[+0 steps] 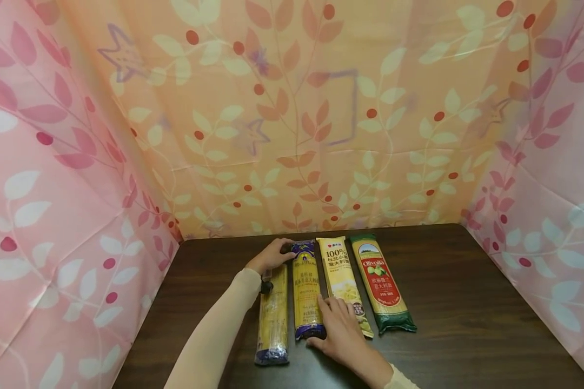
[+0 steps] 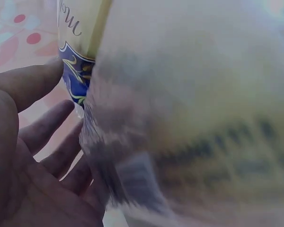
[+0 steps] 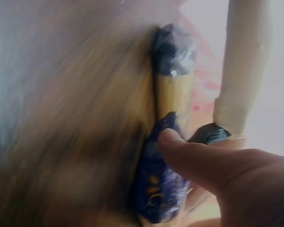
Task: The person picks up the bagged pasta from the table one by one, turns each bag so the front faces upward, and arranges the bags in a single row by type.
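Note:
A yellow spaghetti pack with dark blue ends (image 1: 305, 283) lies between my hands. At its far left corner my left hand (image 1: 274, 255) touches the edge with thumb and fingertips; the left wrist view shows these fingers fairly straight beside the blue end (image 2: 75, 71). My right hand (image 1: 343, 332) holds the near end, thumb at the bottom and fingers along the right side. In the right wrist view the thumb (image 3: 194, 158) lies against the blue wrapper (image 3: 156, 189). A clear-wrapped spaghetti pack (image 1: 272, 329) lies under my left wrist.
Right of the held pack lie a pale yellow pasta pack (image 1: 338, 265), partly under my right hand, and a green and red spaghetti pack (image 1: 377, 275). All lie on a dark wooden table (image 1: 467, 302). Patterned curtains (image 1: 292, 119) stand behind and at both sides.

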Demonstrator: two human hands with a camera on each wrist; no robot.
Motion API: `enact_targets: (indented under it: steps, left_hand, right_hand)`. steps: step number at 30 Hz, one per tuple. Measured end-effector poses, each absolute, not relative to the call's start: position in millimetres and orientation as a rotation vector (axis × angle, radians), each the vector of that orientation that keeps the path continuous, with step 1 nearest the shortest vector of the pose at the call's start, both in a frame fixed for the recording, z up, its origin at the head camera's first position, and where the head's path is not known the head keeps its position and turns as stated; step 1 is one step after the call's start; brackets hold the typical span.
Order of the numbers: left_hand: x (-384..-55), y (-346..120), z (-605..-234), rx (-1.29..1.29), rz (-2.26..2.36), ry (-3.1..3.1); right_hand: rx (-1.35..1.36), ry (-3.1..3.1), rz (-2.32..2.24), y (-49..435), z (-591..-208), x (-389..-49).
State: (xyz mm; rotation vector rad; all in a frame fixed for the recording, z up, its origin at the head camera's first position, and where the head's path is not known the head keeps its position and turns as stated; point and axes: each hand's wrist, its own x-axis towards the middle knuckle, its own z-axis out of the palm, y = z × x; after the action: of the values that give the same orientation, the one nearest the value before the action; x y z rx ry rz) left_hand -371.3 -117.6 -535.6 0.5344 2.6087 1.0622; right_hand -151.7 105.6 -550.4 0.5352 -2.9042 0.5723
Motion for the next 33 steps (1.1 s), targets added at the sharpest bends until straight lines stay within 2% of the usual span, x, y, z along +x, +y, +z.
enact_targets:
  steps: [7,17,33]
  left_hand:
    - [-357.9,-134.0,-528.5,0.491,0.929,2.636]
    - [-345.1,-147.3,-526.9,0.601,0.812,2.726]
    - [-336.1,-149.2,-532.4,0.529,0.707,2.780]
  right_hand:
    - [0.621,-2.872,0.634,100.0,-539.1,-136.4]
    - [0.793,-2.898,0.819,88.8,-540.5,-124.6]
    - [0.866,-2.950,0.651,67.0,-550.3,-127.0]
